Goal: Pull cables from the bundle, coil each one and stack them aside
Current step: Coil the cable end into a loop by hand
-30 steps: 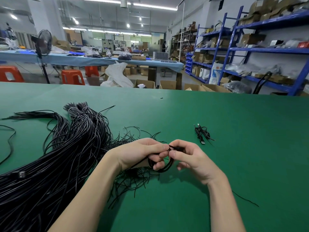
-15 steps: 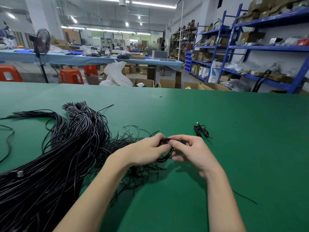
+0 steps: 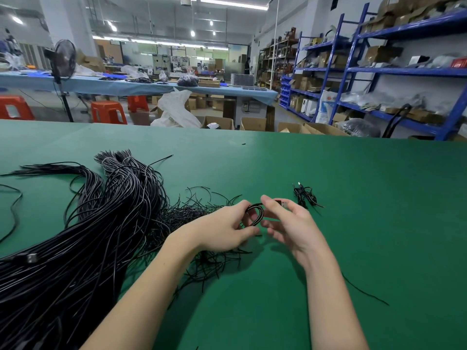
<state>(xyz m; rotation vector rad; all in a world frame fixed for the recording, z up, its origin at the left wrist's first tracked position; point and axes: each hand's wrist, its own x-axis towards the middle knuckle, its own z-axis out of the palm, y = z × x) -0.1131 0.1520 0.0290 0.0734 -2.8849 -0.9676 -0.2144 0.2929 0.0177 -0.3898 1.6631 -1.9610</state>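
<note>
Coil (image 3: 255, 213) pinched in left hand (image 3: 222, 231); right hand (image 3: 290, 221) grips its plug end — loosen either, loops may spring apart.

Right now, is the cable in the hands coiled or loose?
Coiled: the cable forms a small loop between the left hand and right hand.

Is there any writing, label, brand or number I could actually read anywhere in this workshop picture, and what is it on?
None can be read.
White plastic bag behind the green table: faint grey print, too blurred to read.
Cardboard boxes on the blue shelves: any labels are too small to read.
Machines at the far wall: panels too blurred to read.
Coiled cable in the hands and the cable bundle: no markings visible.
</note>
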